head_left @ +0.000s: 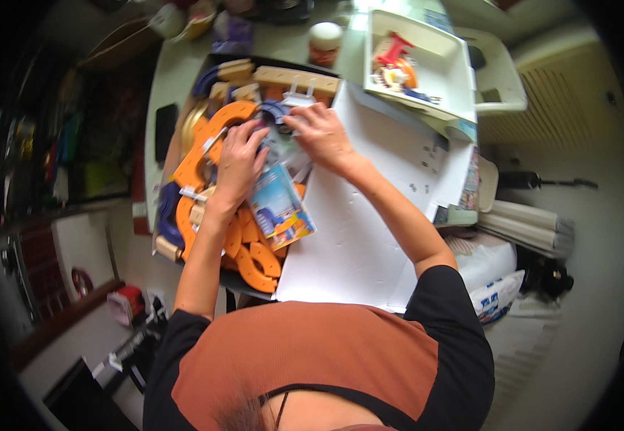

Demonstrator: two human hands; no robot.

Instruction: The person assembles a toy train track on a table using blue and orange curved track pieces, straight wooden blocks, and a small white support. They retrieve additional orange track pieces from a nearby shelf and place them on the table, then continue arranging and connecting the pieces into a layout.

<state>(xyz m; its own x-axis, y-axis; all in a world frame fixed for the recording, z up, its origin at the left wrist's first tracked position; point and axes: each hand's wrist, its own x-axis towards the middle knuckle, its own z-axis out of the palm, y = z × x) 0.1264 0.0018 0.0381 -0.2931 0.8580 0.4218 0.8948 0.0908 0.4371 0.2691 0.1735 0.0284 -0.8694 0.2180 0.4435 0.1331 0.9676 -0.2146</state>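
A dark-edged box (272, 294) holds orange curved toy track pieces (201, 151), blue pieces and wooden pieces. My left hand (239, 161) is over the orange pieces, its fingers apart and bent down, with nothing visible in them. My right hand (321, 136) reaches to the box's far part, fingers spread and curled beside a blue curved piece (275, 109) and a white pronged part (299, 98). Its fingertips partly hide what they touch. Between the hands lies clear plastic wrapping (272, 147) around small parts. A blue picture leaflet (281, 208) rests tilted on the pieces below.
A white box panel (355, 237) extends right of the pieces. Beyond it stands a white tray (420, 108) with a red part and several small items. A white-lidded jar (324, 44) is at the back; a black phone (166, 134) lies at the table's left edge.
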